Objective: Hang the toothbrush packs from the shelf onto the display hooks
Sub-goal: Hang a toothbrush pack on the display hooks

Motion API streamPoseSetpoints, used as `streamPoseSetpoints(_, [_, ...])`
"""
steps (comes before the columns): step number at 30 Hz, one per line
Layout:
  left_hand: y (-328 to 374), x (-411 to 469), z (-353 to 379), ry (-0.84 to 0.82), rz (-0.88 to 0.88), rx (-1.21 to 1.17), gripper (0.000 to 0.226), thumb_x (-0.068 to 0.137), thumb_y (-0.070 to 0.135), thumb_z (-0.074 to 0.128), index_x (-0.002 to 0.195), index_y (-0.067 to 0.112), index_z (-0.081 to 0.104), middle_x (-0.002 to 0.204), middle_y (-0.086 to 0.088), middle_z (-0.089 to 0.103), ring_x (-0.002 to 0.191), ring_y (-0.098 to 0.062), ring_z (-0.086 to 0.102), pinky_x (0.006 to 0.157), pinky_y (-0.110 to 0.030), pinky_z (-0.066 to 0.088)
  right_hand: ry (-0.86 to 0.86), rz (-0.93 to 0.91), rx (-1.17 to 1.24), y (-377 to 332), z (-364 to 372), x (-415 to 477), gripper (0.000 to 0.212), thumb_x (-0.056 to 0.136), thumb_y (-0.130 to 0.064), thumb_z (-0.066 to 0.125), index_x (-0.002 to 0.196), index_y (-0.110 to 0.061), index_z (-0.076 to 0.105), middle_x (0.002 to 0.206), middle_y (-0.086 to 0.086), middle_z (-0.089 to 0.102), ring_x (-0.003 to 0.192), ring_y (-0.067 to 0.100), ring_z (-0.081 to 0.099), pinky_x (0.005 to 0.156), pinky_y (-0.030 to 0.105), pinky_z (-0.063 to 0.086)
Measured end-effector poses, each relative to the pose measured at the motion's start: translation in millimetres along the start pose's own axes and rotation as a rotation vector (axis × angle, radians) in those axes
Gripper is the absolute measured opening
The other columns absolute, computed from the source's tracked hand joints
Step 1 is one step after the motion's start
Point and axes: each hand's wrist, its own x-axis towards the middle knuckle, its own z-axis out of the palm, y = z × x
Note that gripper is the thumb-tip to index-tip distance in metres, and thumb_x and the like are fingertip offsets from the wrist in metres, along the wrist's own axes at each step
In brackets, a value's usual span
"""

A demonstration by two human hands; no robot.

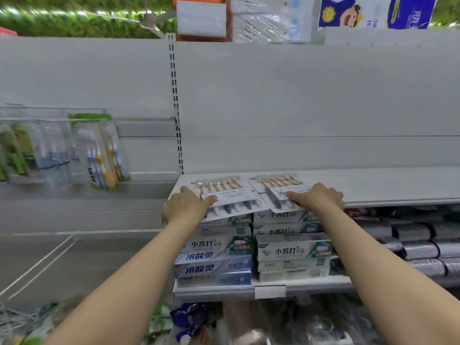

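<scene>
Hanging packs [99, 150] blurred; right hand [321, 199] covers right pack [278, 182] label.

- Left toothbrush pack [230, 195]: on the shelf [373, 185], beneath the left hand's [184, 204] thumb.
- Right toothbrush pack [276, 186]: beside it, under the right hand [318, 196].
- Toothpaste boxes [216, 255]: stacked below both hands.
- Hung toothbrush packs [99, 150]: left of the left hand.

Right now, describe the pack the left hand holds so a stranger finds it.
On the grey shelf above the toothpaste boxes lie two toothbrush packs. It is the left pack, held by the left hand, nearer the slotted upright than the right pack.
</scene>
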Motion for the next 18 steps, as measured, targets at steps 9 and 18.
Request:
streamPoseSetpoints(9, [-5.7,1.7,14.1,-0.146,-0.164,-0.545,0.088,0.067,0.063,0.079,0.126,0.004,0.050,0.114,-0.014,0.064,0.095,-0.033,0.064,0.071,-0.036,0.053,-0.039,0.060,0.007,13.4,-7.9,7.0,0.111,0.059,-0.089,0.064,0.132,-0.007,0.048,0.137,0.020,0.050,0.129,0.038,0.037,0.079,0.041,0.028])
streamPoseSetpoints(18, [-16.8,-21.7,14.3,-0.172,-0.294,-1.098,0.097,0.077,0.003,0.082,0.153,0.012,0.022,0.148,-0.013,0.043,0.128,-0.034,0.049,0.107,-0.052,0.043,-0.057,0.071,-0.065,16.3,-19.7,1.1,0.097,0.069,-0.084,0.063,0.126,-0.006,0.055,0.134,0.018,0.053,0.130,0.037,0.038,0.100,0.043,0.029])
